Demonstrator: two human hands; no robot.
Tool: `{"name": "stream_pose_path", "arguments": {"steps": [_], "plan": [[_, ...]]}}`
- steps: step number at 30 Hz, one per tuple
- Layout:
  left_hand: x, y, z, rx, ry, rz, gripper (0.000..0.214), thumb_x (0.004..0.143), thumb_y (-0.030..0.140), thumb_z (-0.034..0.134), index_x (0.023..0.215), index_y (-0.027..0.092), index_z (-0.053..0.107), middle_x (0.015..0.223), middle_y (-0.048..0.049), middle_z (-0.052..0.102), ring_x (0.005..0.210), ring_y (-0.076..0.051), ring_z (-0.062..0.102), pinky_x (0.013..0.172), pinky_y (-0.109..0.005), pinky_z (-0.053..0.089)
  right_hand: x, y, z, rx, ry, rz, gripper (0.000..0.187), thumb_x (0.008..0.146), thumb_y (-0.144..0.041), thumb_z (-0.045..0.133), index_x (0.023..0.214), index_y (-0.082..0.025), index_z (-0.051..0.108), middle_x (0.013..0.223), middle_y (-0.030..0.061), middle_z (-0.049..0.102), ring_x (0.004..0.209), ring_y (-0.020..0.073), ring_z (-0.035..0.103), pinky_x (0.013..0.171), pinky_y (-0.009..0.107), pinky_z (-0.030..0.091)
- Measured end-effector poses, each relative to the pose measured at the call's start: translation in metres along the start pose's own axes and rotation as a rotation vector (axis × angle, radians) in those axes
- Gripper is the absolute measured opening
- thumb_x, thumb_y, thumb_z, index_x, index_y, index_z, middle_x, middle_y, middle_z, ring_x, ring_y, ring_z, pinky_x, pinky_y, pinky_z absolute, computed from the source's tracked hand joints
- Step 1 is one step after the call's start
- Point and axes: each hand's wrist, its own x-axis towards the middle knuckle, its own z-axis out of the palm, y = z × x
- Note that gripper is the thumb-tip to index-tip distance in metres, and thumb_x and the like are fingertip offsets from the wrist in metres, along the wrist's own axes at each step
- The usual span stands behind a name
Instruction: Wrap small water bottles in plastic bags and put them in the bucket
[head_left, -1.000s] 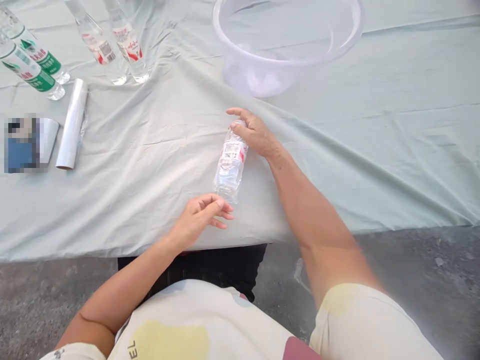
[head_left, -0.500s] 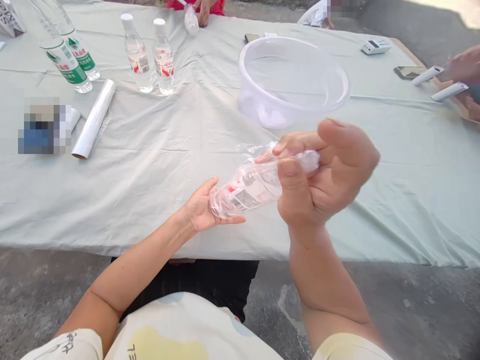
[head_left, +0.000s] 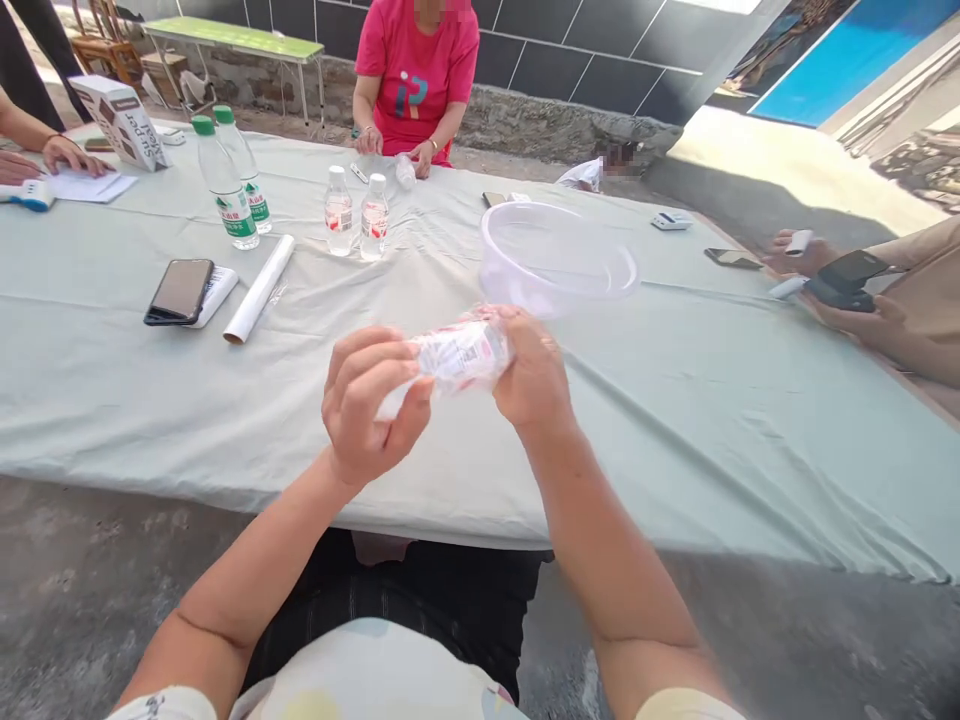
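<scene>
I hold a small clear water bottle (head_left: 459,355) with a red and white label sideways in front of me, above the table's near edge. It looks covered in clear film. My left hand (head_left: 367,405) is closed round one end, fingers curled over it. Gripping the other end is my right hand (head_left: 534,375), which hides that end. Just beyond the bottle stands a large clear plastic basin (head_left: 559,262) on the pale green tablecloth (head_left: 712,400).
On the left lie a white roll of film (head_left: 259,289), a black phone (head_left: 180,291), two green-capped bottles (head_left: 225,185) and two small bottles (head_left: 356,213). A person in a red shirt (head_left: 416,75) sits opposite; other people's hands rest at the left and right edges.
The bottle went from lying on the table to being lifted and held in both hands. My left hand went from open under it to closed on its end. The view tilted up.
</scene>
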Motion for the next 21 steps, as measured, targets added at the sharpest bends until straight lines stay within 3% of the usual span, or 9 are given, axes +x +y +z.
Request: {"name": "stream_pose_path", "arguments": {"steps": [2,4,6,8,11,13,17,19,21], "plan": [[0.002,0.004,-0.016,0.019,-0.103,0.249,0.019,0.086,0.018,0.064,0.098,0.032,0.058,0.09,0.0032,0.069,0.093,-0.018,0.067,0.085,-0.036,0.051,0.002,-0.002,0.011,0.069,-0.085,0.133,0.036,0.085,-0.059,0.056,0.075,-0.024,0.049,0.07,0.0014,0.06,0.064,0.0187,0.061,0.055,0.032,0.05],[0.003,0.006,-0.027,0.029,-0.164,0.212,0.028,0.085,0.02,0.063,0.108,0.035,0.058,0.099,0.0023,0.071,0.098,-0.018,0.067,0.091,-0.038,0.05,0.003,-0.007,0.02,0.048,-0.072,0.157,0.034,0.082,-0.054,0.059,0.071,-0.025,0.043,0.062,-0.0017,0.053,0.056,0.0168,0.055,0.051,0.031,0.046],[0.001,0.004,-0.033,0.024,-0.154,-0.117,0.038,0.086,0.029,0.061,0.123,0.033,0.054,0.118,-0.0036,0.068,0.112,-0.022,0.064,0.096,-0.042,0.049,0.003,-0.014,0.027,-0.063,0.043,0.011,0.025,0.085,-0.046,0.054,0.073,-0.026,0.044,0.063,-0.0019,0.052,0.058,0.0175,0.055,0.053,0.032,0.047],[-0.003,-0.003,-0.03,-0.049,-0.092,-0.605,0.045,0.089,0.04,0.057,0.133,0.029,0.051,0.131,-0.0084,0.062,0.122,-0.024,0.059,0.095,-0.041,0.05,0.004,-0.019,0.033,-0.242,0.172,-0.23,0.016,0.089,-0.04,0.047,0.08,-0.027,0.05,0.072,0.0009,0.06,0.069,0.0204,0.063,0.063,0.035,0.052],[-0.013,-0.026,-0.008,-0.312,0.021,-1.25,0.041,0.093,0.05,0.05,0.122,0.023,0.058,0.117,-0.0089,0.066,0.108,-0.023,0.064,0.083,-0.035,0.053,0.011,-0.015,0.036,-0.492,0.234,-0.513,0.015,0.092,-0.036,0.043,0.097,-0.031,0.056,0.082,0.0034,0.067,0.08,0.0234,0.068,0.073,0.04,0.055],[-0.02,-0.047,0.014,-0.448,0.08,-1.453,0.037,0.092,0.049,0.05,0.109,0.019,0.062,0.105,-0.0085,0.068,0.095,-0.02,0.067,0.077,-0.032,0.053,0.026,-0.005,0.033,-0.591,0.189,-0.584,0.019,0.093,-0.035,0.042,0.105,-0.031,0.057,0.08,0.003,0.068,0.076,0.0237,0.069,0.071,0.041,0.055],[-0.037,-0.087,0.063,-0.52,0.053,-1.53,0.052,0.099,0.058,0.035,0.131,0.022,0.053,0.127,-0.0119,0.065,0.113,-0.02,0.066,0.09,-0.034,0.053,0.085,0.016,0.012,-0.716,0.133,-0.557,0.022,0.092,-0.032,0.042,0.107,-0.028,0.058,0.081,0.0026,0.068,0.071,0.0226,0.067,0.07,0.039,0.054],[-0.051,-0.094,0.081,-0.405,-0.137,-1.423,0.06,0.101,0.061,0.024,0.144,0.024,0.043,0.144,-0.0138,0.056,0.131,-0.021,0.057,0.102,-0.039,0.049,0.128,0.02,-0.002,-0.794,0.147,-0.534,0.021,0.091,-0.033,0.044,0.105,-0.027,0.058,0.079,0.0031,0.066,0.074,0.0239,0.066,0.075,0.04,0.054],[-0.07,-0.09,0.091,-0.208,-0.461,-1.165,0.06,0.102,0.058,0.029,0.15,0.023,0.038,0.152,-0.0154,0.049,0.142,-0.024,0.046,0.112,-0.045,0.041,0.176,0.023,-0.013,-0.867,0.167,-0.527,0.023,0.092,-0.034,0.044,0.109,-0.026,0.059,0.083,0.0046,0.066,0.087,0.0264,0.067,0.083,0.043,0.053]]}}
